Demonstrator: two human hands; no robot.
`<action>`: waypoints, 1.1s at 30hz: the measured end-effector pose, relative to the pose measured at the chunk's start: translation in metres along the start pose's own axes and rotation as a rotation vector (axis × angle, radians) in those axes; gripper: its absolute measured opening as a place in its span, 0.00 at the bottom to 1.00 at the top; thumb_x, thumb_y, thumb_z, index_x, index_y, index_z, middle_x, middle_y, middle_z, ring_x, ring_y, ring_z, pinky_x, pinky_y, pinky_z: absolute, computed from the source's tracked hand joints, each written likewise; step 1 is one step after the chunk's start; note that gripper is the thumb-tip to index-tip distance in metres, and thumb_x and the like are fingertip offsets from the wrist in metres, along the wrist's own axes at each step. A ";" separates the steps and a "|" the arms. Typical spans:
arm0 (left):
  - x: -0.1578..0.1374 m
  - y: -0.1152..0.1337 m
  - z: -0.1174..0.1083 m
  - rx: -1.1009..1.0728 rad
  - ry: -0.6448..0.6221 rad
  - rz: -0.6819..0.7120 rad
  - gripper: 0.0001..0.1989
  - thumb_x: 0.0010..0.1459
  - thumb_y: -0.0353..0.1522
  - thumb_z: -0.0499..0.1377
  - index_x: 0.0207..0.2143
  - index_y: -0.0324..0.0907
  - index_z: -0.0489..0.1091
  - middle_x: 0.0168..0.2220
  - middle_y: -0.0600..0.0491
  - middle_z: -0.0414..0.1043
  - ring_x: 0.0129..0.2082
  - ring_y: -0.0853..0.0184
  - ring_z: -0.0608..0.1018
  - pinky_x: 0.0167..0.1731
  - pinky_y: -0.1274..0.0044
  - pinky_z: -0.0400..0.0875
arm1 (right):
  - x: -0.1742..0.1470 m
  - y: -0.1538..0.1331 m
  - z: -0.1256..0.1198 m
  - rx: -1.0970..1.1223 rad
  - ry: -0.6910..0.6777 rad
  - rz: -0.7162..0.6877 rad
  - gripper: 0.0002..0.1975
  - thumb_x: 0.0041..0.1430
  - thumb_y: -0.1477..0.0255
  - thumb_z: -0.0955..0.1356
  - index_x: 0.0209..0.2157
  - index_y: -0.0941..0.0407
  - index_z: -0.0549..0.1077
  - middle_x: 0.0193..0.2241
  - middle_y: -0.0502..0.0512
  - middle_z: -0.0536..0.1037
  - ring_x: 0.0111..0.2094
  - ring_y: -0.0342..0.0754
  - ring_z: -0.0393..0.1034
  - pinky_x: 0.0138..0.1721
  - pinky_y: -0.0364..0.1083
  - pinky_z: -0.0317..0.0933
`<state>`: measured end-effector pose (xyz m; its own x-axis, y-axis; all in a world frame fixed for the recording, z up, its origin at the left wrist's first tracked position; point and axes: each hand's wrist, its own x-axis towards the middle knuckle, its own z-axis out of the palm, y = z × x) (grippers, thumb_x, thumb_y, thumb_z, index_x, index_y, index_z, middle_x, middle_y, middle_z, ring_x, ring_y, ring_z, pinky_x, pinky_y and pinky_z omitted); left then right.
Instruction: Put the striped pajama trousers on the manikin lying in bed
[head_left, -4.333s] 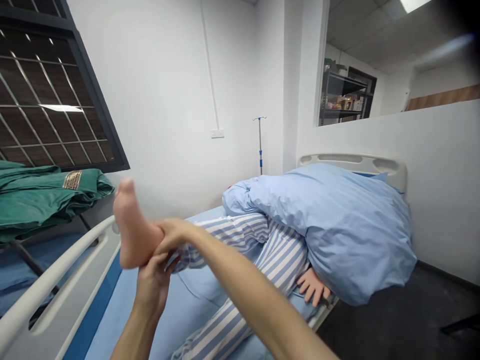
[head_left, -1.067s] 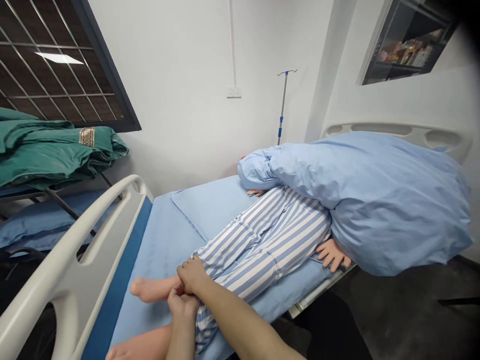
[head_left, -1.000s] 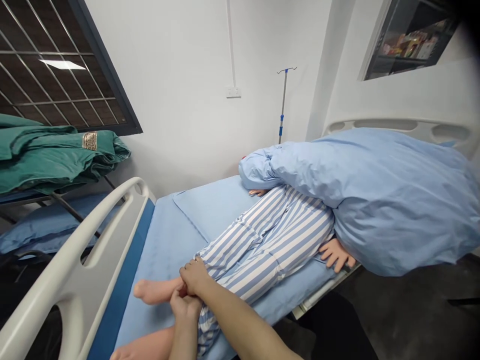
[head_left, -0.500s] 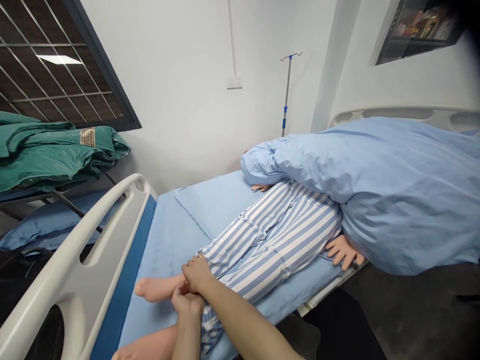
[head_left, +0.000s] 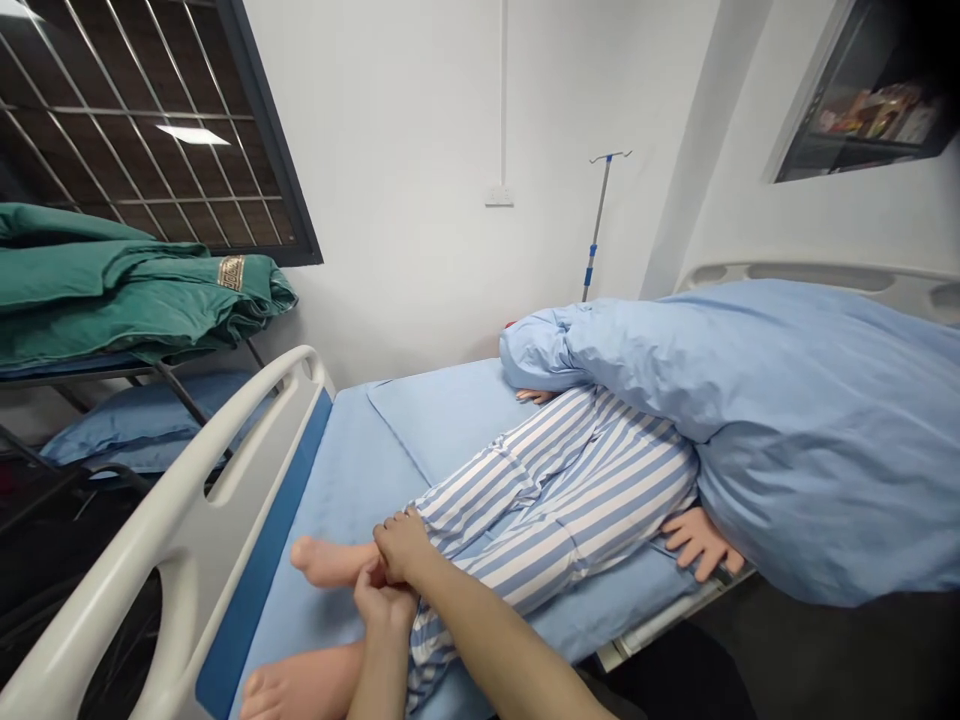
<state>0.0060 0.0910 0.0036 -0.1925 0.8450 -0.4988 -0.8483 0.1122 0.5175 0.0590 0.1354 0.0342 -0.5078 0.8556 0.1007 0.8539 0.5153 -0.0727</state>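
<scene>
A manikin in blue-and-white striped trousers (head_left: pixel 547 490) lies on the bed. At its far ankle, my right hand (head_left: pixel 405 545) is closed over the trouser cuff, fingers bent over the top of the leg. Just below and touching it, my left hand (head_left: pixel 386 600) is closed at the near side of the same cuff; its fingertips are partly hidden. The manikin's far foot (head_left: pixel 326 562) sticks out bare beyond my hands. Its near foot (head_left: pixel 300 685) lies bare beside my left forearm. Part of the near trouser leg is hidden behind my forearms.
A light blue quilt (head_left: pixel 787 420) covers the manikin's upper body, with a manikin hand (head_left: pixel 701 540) showing below it. The footboard (head_left: pixel 187 530) stands at left. Behind are an IV pole (head_left: pixel 598 225) and green folded cloth (head_left: pixel 135 295) on a rack.
The whole view has shifted, so the scene sits slightly lower and further right. My hands stay together at the same ankle and cuff, with little visible movement against the leg.
</scene>
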 end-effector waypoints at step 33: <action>-0.231 0.023 0.291 0.460 -1.201 0.843 0.34 0.43 0.24 0.53 0.54 0.48 0.47 0.48 0.50 0.61 0.50 0.60 0.63 0.44 0.68 0.62 | -0.103 0.153 -0.412 0.769 0.183 -0.112 0.17 0.38 0.74 0.70 0.34 0.66 0.69 0.29 0.54 0.73 0.31 0.45 0.69 0.33 0.44 0.65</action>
<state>0.1744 0.0505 0.3333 0.1666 0.6280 0.7601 -0.4362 -0.6444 0.6281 0.2890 0.1060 0.4212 -0.5025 0.8092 0.3044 0.4465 0.5444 -0.7102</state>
